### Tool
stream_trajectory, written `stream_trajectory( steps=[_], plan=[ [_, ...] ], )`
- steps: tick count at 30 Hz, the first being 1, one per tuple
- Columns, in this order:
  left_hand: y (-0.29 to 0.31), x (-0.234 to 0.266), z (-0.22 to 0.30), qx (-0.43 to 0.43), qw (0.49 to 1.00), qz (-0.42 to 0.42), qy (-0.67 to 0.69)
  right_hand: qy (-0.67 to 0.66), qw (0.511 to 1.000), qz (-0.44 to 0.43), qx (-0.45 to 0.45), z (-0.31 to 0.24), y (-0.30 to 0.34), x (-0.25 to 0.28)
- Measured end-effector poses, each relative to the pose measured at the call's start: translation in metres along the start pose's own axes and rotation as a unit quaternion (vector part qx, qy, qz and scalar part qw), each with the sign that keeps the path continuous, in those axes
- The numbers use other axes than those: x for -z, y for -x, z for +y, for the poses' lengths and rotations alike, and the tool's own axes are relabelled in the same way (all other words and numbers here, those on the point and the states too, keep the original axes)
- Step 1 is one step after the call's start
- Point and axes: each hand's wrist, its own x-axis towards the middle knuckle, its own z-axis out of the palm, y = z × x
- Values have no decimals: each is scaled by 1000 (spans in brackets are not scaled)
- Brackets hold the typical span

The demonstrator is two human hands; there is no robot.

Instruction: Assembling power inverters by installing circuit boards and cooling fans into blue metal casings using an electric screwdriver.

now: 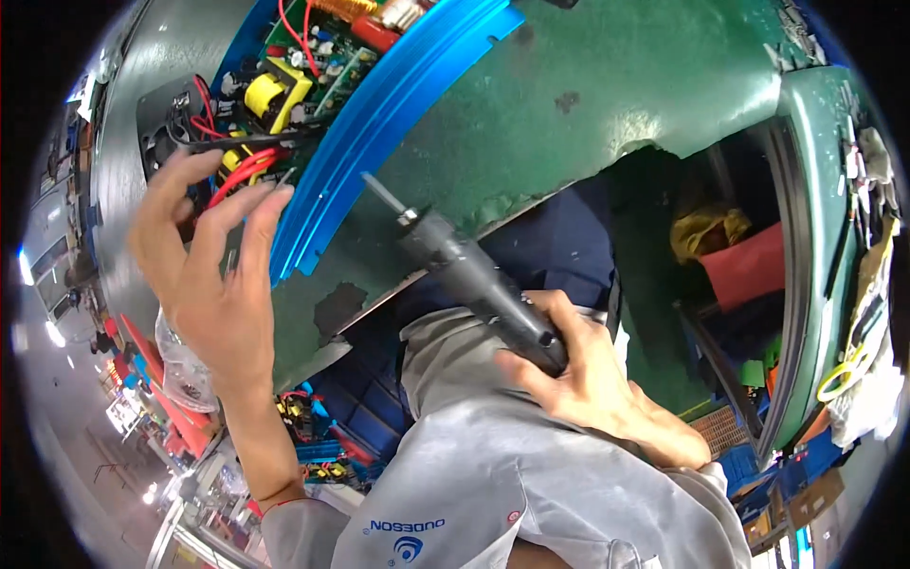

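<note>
My right hand (592,375) grips the rear end of a black electric screwdriver (474,280). Its thin metal bit (384,192) points up and left, close to the outer face of a blue metal housing (365,156). My left hand (223,294) is raised at the housing's near left end, with thumb and fingertips pinched near its edge. A tiny shiny bit shows at those fingertips, too small to name. Inside the housing lies a green circuit board (327,57) with yellow transformers (270,95), red wires (248,174) and black wires (256,139).
The green work surface (569,57) has a worn, chipped front edge. To the right, an opening shows a pink item (749,266) and a yellow cloth (697,232). A clear plastic bag (185,365) is beside my left wrist. Below it are more blue units with boards (327,446).
</note>
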Motion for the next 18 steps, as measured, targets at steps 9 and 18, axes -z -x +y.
stream_trajectory(
  steps=[9,18],
  plan=[
    [-1,4,-10,-76,993,-71,-46,54,995,-49,61,3,-7,-7],
    [-11,-7,-24,-76,989,-126,-12,66,995,-52,56,-6,-20,-5]
  ],
)
